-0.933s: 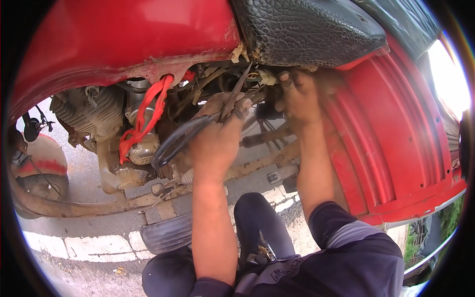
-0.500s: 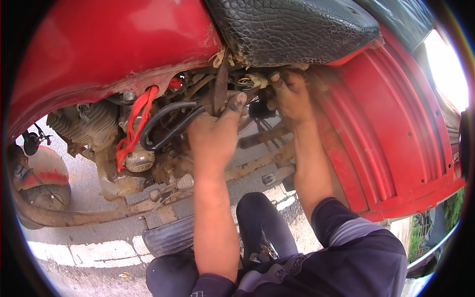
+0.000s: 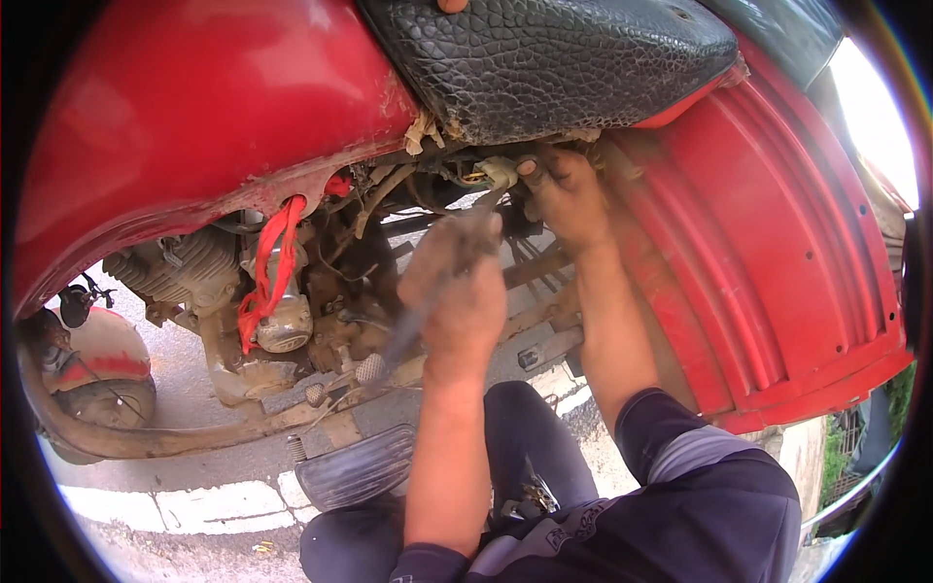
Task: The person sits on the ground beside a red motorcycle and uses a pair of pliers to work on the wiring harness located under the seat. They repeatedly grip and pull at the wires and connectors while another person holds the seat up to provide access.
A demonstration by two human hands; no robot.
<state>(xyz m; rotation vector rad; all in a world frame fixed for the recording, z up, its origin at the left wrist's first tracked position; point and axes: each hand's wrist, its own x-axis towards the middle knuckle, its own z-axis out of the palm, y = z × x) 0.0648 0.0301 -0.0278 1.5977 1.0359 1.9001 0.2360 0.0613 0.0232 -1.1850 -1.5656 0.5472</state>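
"The left grip (image 3: 455,282) has swung in closer to the right grip (image 3: 575,199), and it's blurred now!"
"The scissors (image 3: 400,340) have turned too: blades off the black seat's (image 3: 554,73) corner, handles just a slanting streak."
"And there, a fingertip (image 3: 452,5) has popped up by the seat!"

red tank (image 3: 224,107) | black seat (image 3: 564,73) | red cloth strip (image 3: 273,272) | ribbed red panel (image 3: 768,262) | white road stripe (image 3: 224,503)

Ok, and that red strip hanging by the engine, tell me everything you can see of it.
The red strip looks like soft cloth, bright, creased and narrow. It hangs from the lower edge of the red bodywork, slanting down beside the finned engine, bunched toward its lower end near a round metal cover. Nobody is holding it.
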